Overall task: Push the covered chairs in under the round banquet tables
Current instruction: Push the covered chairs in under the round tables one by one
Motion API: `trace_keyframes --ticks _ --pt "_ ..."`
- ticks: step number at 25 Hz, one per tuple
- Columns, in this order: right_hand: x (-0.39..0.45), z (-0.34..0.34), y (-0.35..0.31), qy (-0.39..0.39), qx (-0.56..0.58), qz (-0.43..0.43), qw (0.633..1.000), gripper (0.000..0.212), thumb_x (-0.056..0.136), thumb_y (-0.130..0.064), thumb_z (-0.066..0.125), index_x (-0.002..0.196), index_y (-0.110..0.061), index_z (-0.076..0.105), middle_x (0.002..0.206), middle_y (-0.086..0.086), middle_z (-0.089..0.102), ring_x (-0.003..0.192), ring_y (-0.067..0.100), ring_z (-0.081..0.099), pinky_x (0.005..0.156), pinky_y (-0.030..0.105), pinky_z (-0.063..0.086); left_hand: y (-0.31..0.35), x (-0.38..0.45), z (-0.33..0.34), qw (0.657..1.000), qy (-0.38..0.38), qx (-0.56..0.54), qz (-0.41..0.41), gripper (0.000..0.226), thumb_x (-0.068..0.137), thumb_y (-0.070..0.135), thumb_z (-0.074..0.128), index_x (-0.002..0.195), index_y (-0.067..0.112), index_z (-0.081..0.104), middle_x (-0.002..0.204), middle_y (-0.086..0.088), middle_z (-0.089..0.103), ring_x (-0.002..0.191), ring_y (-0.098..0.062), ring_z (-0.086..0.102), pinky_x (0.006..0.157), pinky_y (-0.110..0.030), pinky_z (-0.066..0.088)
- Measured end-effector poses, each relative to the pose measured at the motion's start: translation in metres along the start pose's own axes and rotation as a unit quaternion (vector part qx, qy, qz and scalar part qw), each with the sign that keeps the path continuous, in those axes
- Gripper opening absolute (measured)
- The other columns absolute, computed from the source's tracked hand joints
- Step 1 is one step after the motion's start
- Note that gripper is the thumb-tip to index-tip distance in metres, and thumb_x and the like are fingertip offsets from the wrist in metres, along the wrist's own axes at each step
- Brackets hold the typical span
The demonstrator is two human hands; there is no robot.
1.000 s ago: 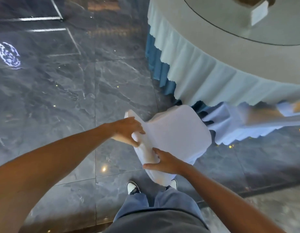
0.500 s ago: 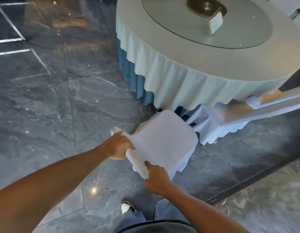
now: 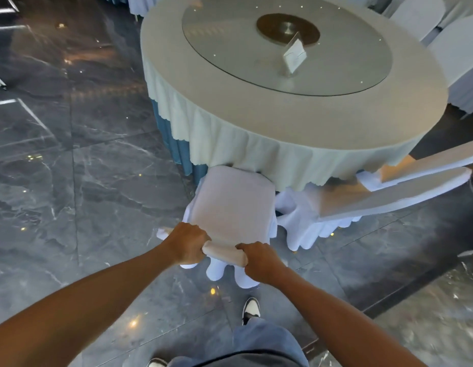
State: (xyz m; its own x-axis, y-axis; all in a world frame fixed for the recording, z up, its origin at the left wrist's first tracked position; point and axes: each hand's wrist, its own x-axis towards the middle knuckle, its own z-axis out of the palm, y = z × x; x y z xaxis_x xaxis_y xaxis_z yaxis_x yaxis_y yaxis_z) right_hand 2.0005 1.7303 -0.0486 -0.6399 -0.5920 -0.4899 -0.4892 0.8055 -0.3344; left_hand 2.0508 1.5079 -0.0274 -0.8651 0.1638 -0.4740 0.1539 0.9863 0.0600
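A chair in a white cover (image 3: 234,205) stands in front of me, its seat front touching the hanging pale cloth of the round banquet table (image 3: 256,144). My left hand (image 3: 189,243) grips the left end of the chair's top rail. My right hand (image 3: 259,260) grips the right end of the same rail. A second covered chair (image 3: 362,205) stands just to the right, its backrest slanting toward the right edge. The table carries a glass turntable (image 3: 230,49) with a small card stand (image 3: 294,55).
Dark marble floor (image 3: 84,181) spreads to the left and behind me. More covered chairs (image 3: 457,49) stand beyond the table at the far right. My shoe (image 3: 251,309) is on the floor just behind the chair. A blue underskirt (image 3: 171,144) hangs below the tablecloth.
The chair has swung round to face the table squarely and slid toward it. Both hands have shifted to grip the top rail side by side, and the whole table top has come into view.
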Motion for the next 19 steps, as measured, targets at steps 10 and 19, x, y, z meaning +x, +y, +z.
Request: trace_keyframes --ticks 10,19 --pt "0.049 -0.115 0.168 0.015 -0.089 -0.016 0.996 0.044 0.087 -0.016 0.058 0.129 -0.029 0.06 0.119 0.002 0.067 0.105 0.024 0.063 0.09 0.034 0.048 0.094 0.144 -0.058 0.987 0.034 -0.147 -0.052 0.031 0.081 0.028 0.057 0.108 0.028 0.07 0.104 0.006 0.07 0.096 -0.023 0.067 0.069 -0.027 0.039" --pt "0.084 -0.146 0.216 0.0 -0.141 -0.002 0.99 0.052 0.082 -0.016 0.059 0.129 -0.036 0.06 0.118 -0.004 0.068 0.102 0.02 0.064 0.081 0.027 0.045 0.105 0.206 -0.086 0.993 0.001 -0.117 0.008 0.064 0.083 0.033 0.059 0.144 0.045 0.042 0.114 0.005 0.069 0.102 -0.022 0.065 0.081 -0.03 0.045"
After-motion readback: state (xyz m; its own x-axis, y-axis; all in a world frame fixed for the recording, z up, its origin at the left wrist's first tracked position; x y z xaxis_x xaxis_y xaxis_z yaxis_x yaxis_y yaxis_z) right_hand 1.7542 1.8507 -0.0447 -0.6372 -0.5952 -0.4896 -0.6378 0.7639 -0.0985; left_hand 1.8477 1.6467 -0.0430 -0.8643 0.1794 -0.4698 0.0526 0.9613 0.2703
